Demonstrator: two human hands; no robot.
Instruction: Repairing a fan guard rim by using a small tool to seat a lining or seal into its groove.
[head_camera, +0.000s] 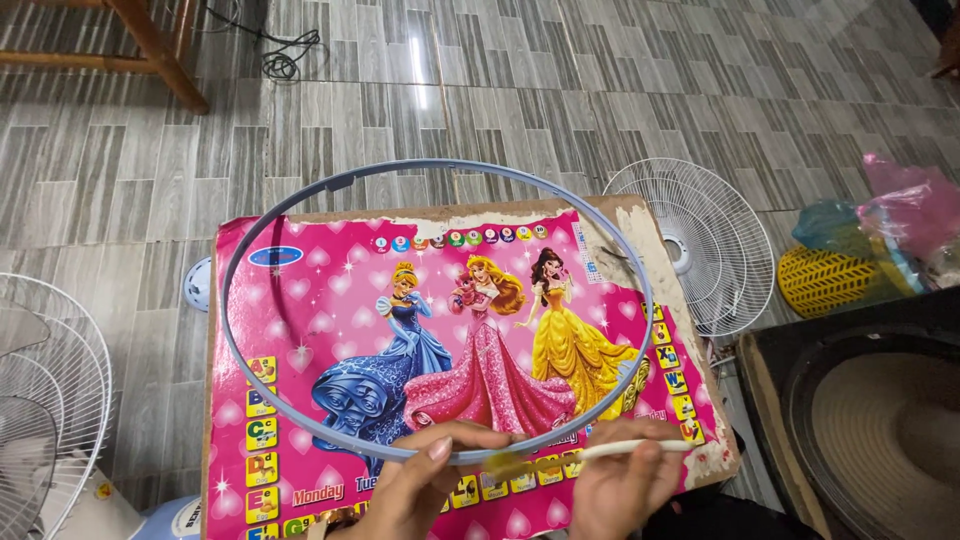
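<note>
Left hand (420, 480) pinches ring (300, 205) (right hand (620, 480) holds brush (600, 452)).

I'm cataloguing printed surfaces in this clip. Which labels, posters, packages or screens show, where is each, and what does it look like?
Poster board: flat under the blue-grey ring, pink with hearts, three gowned cartoon figures, yellow letter tiles along the edges, torn top and right.
Oval badge: poster's top-left corner, blue.
Plastic bags: far right on the floor, pink and teal, bunched.
No screens.

Two bare hands at the bottom of the frame

The left hand (420, 490) and right hand (620, 485) show no gloves, rings or sleeves. The left thumbnail is longish and unpainted. Something dark, perhaps clothing, sits at the bottom edge right of centre.
</note>
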